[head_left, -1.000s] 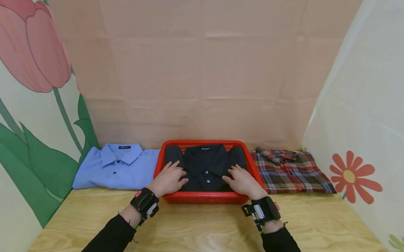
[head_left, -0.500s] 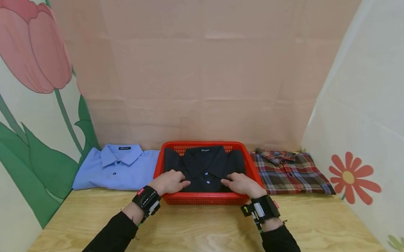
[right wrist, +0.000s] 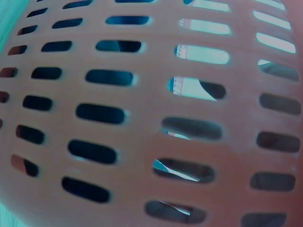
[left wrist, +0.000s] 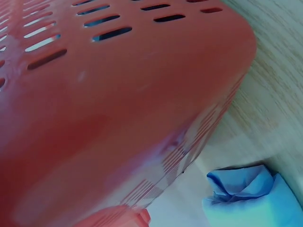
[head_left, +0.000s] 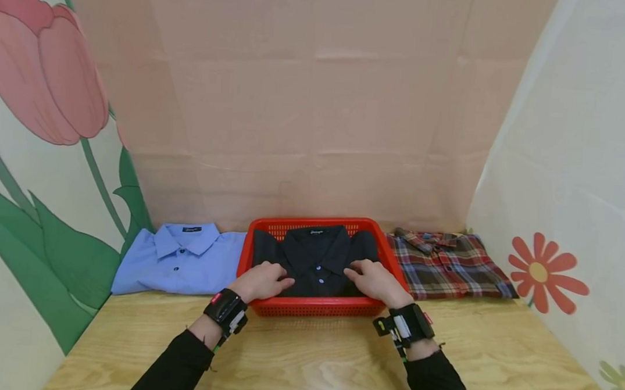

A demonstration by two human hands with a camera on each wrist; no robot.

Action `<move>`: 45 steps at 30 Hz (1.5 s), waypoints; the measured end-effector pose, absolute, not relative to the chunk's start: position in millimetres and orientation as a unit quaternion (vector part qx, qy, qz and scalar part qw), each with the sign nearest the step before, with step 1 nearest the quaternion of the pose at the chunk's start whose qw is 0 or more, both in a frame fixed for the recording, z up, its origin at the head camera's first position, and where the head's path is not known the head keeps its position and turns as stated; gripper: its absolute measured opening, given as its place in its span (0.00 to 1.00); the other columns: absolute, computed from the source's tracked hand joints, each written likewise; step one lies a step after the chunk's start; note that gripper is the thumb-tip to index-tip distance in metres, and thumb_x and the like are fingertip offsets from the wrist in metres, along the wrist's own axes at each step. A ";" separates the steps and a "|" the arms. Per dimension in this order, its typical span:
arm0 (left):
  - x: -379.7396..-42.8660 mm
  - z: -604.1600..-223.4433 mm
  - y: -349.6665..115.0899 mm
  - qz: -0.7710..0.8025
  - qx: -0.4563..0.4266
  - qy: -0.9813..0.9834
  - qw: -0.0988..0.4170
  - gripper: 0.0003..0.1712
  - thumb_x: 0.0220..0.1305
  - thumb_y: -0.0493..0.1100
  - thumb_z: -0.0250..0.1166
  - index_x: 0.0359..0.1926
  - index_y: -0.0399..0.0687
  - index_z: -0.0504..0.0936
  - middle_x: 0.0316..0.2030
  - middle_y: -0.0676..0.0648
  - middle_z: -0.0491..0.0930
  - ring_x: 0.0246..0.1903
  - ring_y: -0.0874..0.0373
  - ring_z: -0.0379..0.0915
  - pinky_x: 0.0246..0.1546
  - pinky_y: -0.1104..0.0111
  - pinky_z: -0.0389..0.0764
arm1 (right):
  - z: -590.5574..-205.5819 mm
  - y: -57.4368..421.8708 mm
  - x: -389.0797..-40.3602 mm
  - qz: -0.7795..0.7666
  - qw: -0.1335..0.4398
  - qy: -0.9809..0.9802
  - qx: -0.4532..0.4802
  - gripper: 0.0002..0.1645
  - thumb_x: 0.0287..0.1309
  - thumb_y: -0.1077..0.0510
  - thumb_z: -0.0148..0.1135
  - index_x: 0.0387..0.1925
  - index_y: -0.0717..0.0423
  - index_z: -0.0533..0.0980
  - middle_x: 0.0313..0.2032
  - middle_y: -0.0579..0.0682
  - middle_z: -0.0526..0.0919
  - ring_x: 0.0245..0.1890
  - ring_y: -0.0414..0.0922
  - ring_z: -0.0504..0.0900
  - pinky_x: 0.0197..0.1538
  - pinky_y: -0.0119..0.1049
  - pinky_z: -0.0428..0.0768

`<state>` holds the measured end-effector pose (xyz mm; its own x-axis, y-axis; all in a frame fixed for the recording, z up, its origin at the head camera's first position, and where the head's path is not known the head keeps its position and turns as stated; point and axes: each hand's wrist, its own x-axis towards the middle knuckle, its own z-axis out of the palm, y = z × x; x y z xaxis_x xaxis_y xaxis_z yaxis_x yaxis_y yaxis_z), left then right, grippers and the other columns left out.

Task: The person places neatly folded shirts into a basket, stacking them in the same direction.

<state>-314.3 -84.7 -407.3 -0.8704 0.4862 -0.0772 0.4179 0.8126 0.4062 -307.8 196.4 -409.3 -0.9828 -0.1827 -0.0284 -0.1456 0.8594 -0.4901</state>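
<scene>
The left hand (head_left: 260, 281) and right hand (head_left: 375, 280) have loosely bent fingers, thumbs apart, with no hold on anything showing. Under and between the fingers lies the black shirt (head_left: 315, 253), folded, collar beyond them; touching or just above it, I cannot tell. Around it is the red basket (head_left: 318, 302). Outward of the left fingers lies the blue shirt (head_left: 189, 265); outward of the right, the plaid shirt (head_left: 456, 271); nearer the wrists, bare surface (head_left: 311, 352).
</scene>
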 end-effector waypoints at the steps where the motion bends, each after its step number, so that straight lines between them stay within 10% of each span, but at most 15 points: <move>1: -314.8 -408.1 -85.0 0.196 0.244 0.946 0.082 0.16 0.72 0.53 0.58 0.31 0.49 0.83 0.14 0.55 0.62 0.16 0.62 0.65 0.20 0.70 0.63 | -409.2 196.6 -308.0 -0.251 0.031 0.964 -0.086 0.22 0.69 0.48 0.56 0.55 0.59 0.79 0.40 0.52 0.83 0.36 0.46 0.77 0.46 0.44 0.80; 9: -313.9 -410.3 -87.2 0.219 0.271 0.937 -0.008 0.20 0.73 0.56 0.55 0.35 0.48 0.85 0.18 0.54 0.71 0.21 0.61 0.71 0.23 0.70 0.70 | -410.0 197.2 -307.5 -0.253 0.006 0.963 -0.088 0.26 0.69 0.48 0.56 0.61 0.60 0.74 0.56 0.58 0.81 0.50 0.50 0.80 0.60 0.56 0.74; 15: -307.8 -408.8 -90.7 0.246 0.274 0.927 -0.070 0.29 0.70 0.62 0.55 0.61 0.50 0.79 0.54 0.49 0.83 0.53 0.56 0.79 0.57 0.57 0.78 | -410.6 196.2 -306.6 -0.245 -0.029 0.965 -0.088 0.25 0.69 0.48 0.56 0.61 0.58 0.75 0.57 0.57 0.81 0.53 0.52 0.81 0.58 0.56 0.76; 45: -272.6 -424.3 -152.6 0.256 0.259 0.901 -0.237 0.18 0.64 0.46 0.68 0.51 0.41 0.85 0.55 0.41 0.81 0.58 0.45 0.73 0.61 0.48 0.73 | -406.0 162.3 -293.6 -0.204 -0.096 0.965 -0.137 0.24 0.65 0.48 0.61 0.59 0.52 0.77 0.56 0.52 0.82 0.54 0.51 0.81 0.53 0.52 0.80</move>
<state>-272.6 -152.6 -424.3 -0.7535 0.3448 0.5598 0.5876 0.7352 0.3381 -293.6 162.3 -406.0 -0.9440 -0.2253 0.2411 -0.3036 0.8790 -0.3676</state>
